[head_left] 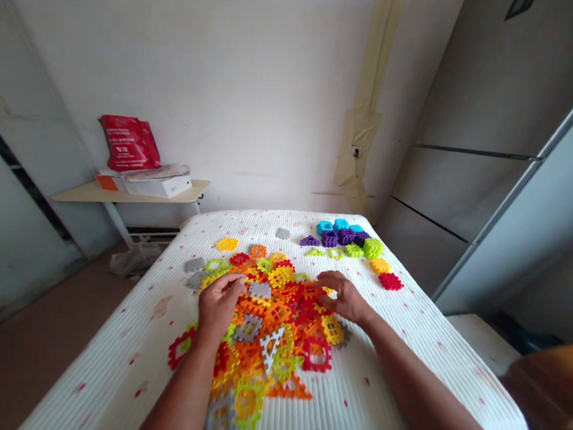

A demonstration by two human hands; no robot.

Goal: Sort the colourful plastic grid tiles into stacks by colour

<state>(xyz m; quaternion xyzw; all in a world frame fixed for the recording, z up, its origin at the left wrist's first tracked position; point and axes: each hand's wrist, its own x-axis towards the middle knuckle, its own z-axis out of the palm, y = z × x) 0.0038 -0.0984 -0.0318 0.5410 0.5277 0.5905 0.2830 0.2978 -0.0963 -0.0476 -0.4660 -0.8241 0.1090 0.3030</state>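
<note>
A loose heap of plastic interlocking tiles [278, 314] in orange, red, yellow, lime and grey lies in front of me, their edges notched and many with cut-out windows. My left hand [219, 299] is at the heap's left side, thumb and forefinger drawn together; whatever may be between them cannot be made out. Just right of those fingertips lies a grey tile [260, 290]. Over the heap's right edge, my right hand [342, 296] has its fingers curved and apart, close to red tiles. A yellow window tile [331, 329] lies below it.
Sorted stacks stand at the table's far right: blue [325, 228], purple [330, 238], lime [373, 249], yellow [380, 266] and red [391, 282]. A patterned white cloth [155, 337] covers the table. A fridge [463, 143] rises at right; a side table [80, 191] stands left.
</note>
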